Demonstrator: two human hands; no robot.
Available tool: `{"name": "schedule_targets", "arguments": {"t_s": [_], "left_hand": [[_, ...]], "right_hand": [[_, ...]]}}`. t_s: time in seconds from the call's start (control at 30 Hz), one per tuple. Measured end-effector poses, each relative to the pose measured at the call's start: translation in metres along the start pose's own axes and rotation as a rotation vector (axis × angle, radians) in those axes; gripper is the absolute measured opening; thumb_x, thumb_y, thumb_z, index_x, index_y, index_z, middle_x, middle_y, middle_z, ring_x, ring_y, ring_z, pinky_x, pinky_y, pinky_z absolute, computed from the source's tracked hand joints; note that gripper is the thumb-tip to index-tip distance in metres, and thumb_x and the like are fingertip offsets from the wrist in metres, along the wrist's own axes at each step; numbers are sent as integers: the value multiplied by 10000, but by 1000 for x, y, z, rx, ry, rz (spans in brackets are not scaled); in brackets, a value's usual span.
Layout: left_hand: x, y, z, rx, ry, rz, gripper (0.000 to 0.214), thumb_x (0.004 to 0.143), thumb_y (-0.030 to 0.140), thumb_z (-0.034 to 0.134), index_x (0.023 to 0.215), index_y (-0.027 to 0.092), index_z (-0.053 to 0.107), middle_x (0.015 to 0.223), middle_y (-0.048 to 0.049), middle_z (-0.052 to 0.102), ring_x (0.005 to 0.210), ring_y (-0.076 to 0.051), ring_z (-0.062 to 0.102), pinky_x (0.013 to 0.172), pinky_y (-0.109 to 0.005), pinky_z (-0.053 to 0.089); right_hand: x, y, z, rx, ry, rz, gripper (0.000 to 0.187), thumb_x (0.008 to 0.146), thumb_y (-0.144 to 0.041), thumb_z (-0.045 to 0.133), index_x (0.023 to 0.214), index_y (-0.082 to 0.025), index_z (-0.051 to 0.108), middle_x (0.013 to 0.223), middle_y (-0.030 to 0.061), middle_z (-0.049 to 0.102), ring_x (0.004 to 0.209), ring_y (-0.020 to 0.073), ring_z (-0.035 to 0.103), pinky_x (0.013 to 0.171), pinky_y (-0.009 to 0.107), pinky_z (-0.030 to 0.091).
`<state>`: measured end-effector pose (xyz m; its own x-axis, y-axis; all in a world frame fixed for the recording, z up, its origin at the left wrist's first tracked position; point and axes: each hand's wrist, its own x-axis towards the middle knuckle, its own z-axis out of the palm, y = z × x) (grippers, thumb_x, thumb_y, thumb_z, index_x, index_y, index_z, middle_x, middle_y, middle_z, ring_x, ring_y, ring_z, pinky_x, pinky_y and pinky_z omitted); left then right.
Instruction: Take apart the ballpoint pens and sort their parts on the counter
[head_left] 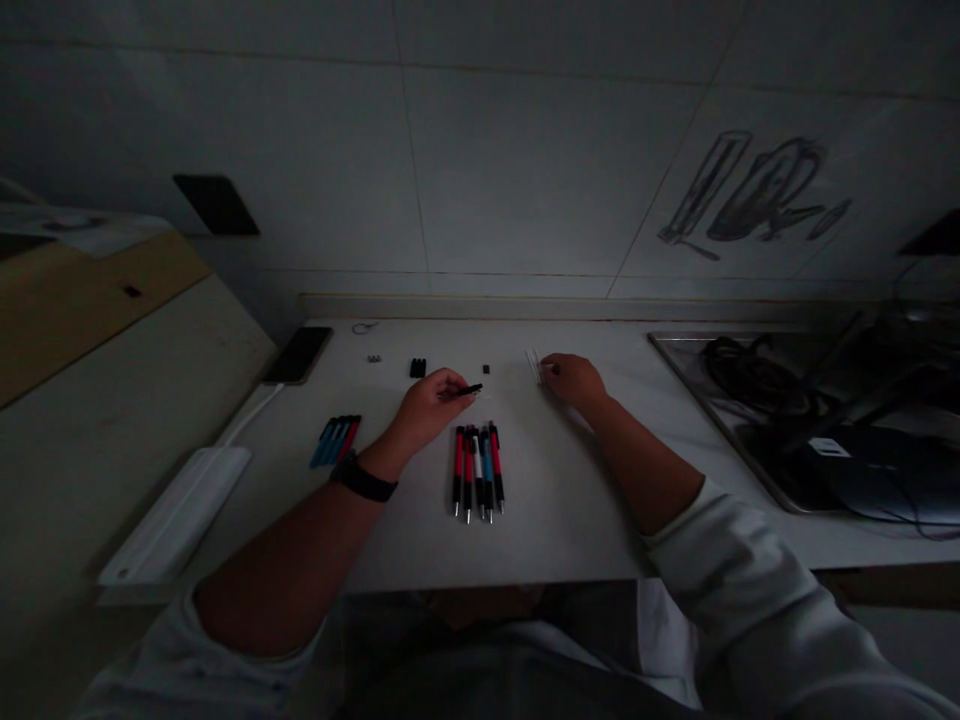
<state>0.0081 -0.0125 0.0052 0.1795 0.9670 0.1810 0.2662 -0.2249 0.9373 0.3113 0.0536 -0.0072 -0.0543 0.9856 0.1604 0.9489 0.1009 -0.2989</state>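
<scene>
My left hand [433,405] is closed in a pinch around a small black pen part [471,389], held just above the table. My right hand [574,378] has its fingers pinched together at the thin pale pen refills [534,366], which lie on the table. Between the hands is a small black piece [486,369]. Several assembled pens [478,470], red, white and blue, lie side by side nearer me. To the left are blue and red pen barrels [337,440], black grips [418,368] and small metal tips [374,358].
A phone [298,355] lies at the back left, near a white power strip [176,515] with a cable. A thin ring-shaped item [363,328] is by the wall. On the right, a metal-rimmed sink or tray [720,430] holds black cables and dark objects.
</scene>
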Motion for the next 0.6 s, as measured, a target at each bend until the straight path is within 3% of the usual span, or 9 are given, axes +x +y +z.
{"name": "schedule_targets", "arguments": {"t_s": [0.33, 0.6], "left_hand": [[0, 0, -1, 2, -12, 13, 194, 821, 265, 770, 942, 183, 643, 958, -46, 720, 884, -167, 692, 852, -323, 558], [1, -5, 1, -38, 2, 22, 219, 788, 287, 789, 921, 190, 644, 951, -40, 718, 881, -179, 690, 841, -336, 553]], "right_hand": [[-1, 2, 3, -7, -10, -49, 329, 957, -281, 580, 1218, -246, 777, 1158, 113, 761, 1048, 250, 687, 948, 364, 513], [-3, -4, 0, -59, -65, 5, 328, 962, -256, 564, 1206, -234, 782, 1238, 105, 752, 1135, 239, 679, 1004, 319, 486]]}}
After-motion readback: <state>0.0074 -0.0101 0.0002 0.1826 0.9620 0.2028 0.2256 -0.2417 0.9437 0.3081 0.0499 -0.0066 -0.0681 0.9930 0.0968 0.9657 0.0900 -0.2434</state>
